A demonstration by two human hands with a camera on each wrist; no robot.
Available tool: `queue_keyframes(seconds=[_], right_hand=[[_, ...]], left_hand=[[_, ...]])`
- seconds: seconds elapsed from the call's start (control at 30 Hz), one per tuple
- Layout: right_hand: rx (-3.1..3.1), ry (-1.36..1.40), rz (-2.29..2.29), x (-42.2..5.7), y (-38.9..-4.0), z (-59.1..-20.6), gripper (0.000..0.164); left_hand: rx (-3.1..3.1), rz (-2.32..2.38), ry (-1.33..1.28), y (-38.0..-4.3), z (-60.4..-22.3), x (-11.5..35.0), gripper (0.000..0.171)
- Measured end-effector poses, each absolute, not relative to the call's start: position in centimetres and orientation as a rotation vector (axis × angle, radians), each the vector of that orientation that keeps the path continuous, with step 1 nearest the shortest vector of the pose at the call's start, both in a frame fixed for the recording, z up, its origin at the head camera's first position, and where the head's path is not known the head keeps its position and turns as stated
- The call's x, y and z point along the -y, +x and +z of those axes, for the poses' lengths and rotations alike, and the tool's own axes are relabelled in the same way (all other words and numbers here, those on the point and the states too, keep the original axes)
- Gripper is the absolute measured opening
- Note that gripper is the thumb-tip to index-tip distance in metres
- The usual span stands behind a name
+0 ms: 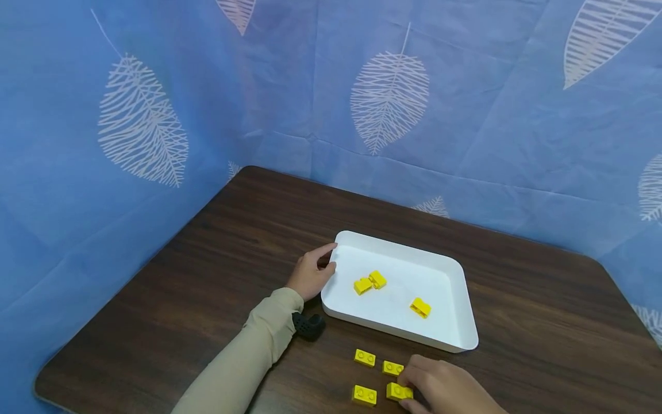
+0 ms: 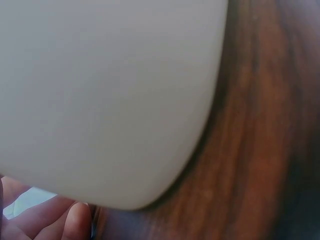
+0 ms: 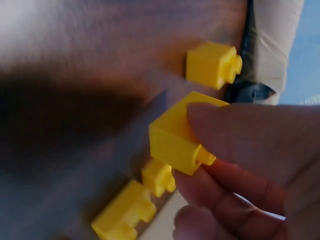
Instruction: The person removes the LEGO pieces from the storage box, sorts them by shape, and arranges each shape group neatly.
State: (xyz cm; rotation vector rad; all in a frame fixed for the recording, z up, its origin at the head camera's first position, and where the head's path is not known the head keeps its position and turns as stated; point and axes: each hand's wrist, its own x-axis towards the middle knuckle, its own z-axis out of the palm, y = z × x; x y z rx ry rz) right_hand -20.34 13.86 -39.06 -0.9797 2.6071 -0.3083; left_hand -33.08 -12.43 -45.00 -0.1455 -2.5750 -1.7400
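A yellow toy brick (image 1: 397, 392) is pinched between the thumb and fingers of my right hand (image 1: 450, 388), close over the table in front of the tray. The right wrist view shows this brick (image 3: 172, 132) tilted, its studs toward the palm. Three more yellow bricks (image 1: 364, 357) lie beside it, studs up. My left hand (image 1: 309, 275) rests at the left side of the white tray (image 1: 465, 313), thumb and forefinger spread apart along the rim. Its other fingers are largely hidden in the head view.
Inside the tray lie three yellow bricks (image 1: 420, 307), two close together and one farther right. A black strap-like piece (image 1: 309, 326) is at the left wrist. The dark wooden table (image 1: 227, 253) meets a blue leaf-patterned cloth (image 1: 289, 103) behind and at the left.
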Motion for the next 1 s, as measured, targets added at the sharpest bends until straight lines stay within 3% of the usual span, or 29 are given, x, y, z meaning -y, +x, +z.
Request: queue_keyframes(seconds=[0.47, 0.73, 1.0], right_hand=[[-2.525, -0.893, -0.324, -13.6, -20.4, -39.9, 0.016], [-2.649, -0.889, -0.373, -14.1, -20.6, -37.8, 0.017], [-2.914, -0.780, -0.456, -16.0, -24.2, -35.0, 0.008]], left_hand=[[2.569, -1.756, -0.134, -33.0, -44.8, 12.5, 0.045], [2.571, -1.749, -0.135, -33.0, -44.8, 12.4, 0.045], [2.583, -1.731, -0.128, -32.9, -44.9, 12.4, 0.044]])
